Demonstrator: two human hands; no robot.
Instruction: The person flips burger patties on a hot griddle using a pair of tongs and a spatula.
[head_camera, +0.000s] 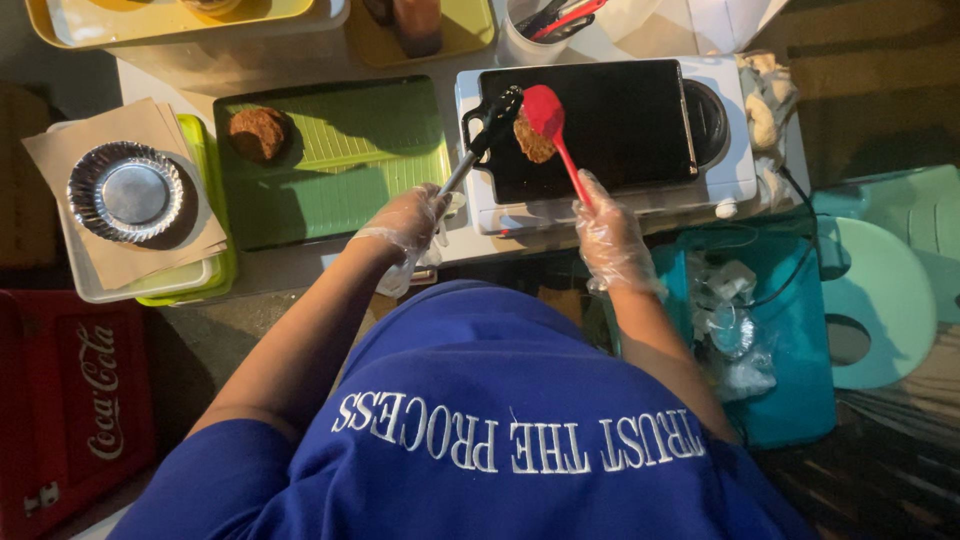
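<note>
While my left hand (408, 222) grips black tongs (487, 135) and my right hand (607, 232) grips a red spatula (552, 128), the brown patty (533, 141) sits near the black griddle's (620, 125) left edge, beside a green tray (350, 160).

We see a round brown patty (533, 141), flat and browned, lying near the left end of a black griddle plate. We hold black-tipped tongs (484, 140) with a metal shaft in our gloved left hand (408, 224); they slant up and right, their tips right at the patty's left edge. We hold a red spatula (553, 128) in our gloved right hand (608, 236); its rounded blade rests over the patty's upper right edge, its thin red handle running down to that hand.
</note>
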